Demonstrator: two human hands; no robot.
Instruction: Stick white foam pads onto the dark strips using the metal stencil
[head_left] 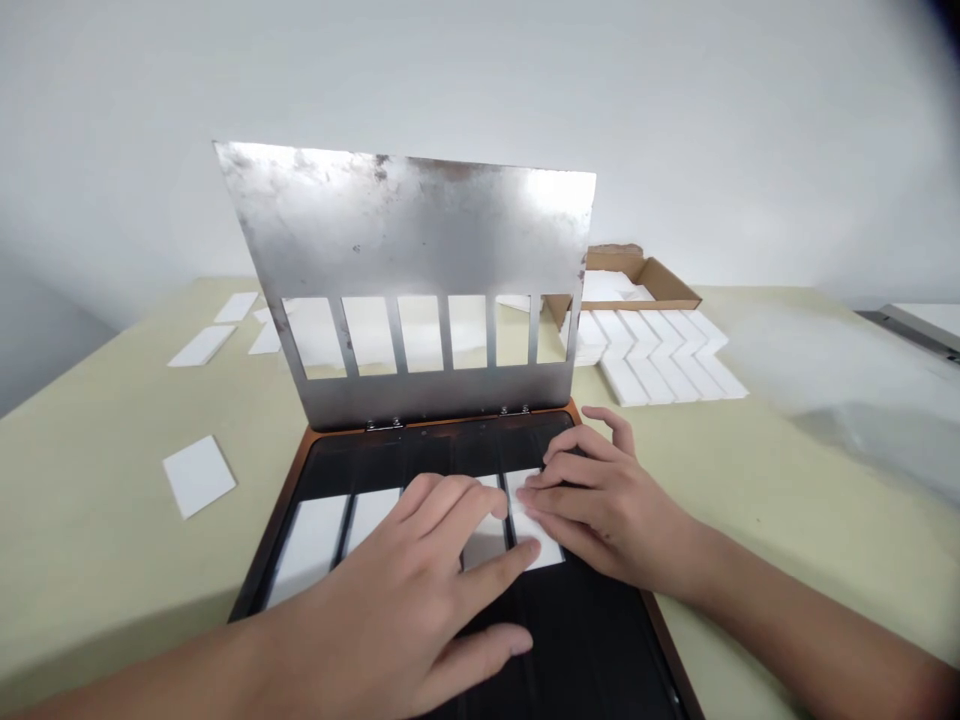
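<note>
My right hand (604, 505) has its fingertips gathered on a white rectangular tile (536, 520), which sits slightly askew on a black hinged tray (450, 450) with a copper-coloured rim. My left hand (409, 575) lies spread over a neighbouring white tile (486, 538), and its thumb reaches the askew tile's lower corner. Further left, two more white tiles (309, 550) lie in the tray. A scuffed steel plate (405, 225) with a row of rectangular slots stands hinged upright at the tray's far edge. The hands hide parts of the tiles.
The tray lies on a pale green table (97, 540). Loose white tiles (199, 476) lie to the left. Behind the plate on the right are a cardboard box (637, 275) and white tiles in a chevron layout (660, 365). A grey-framed object (919, 325) shows at far right.
</note>
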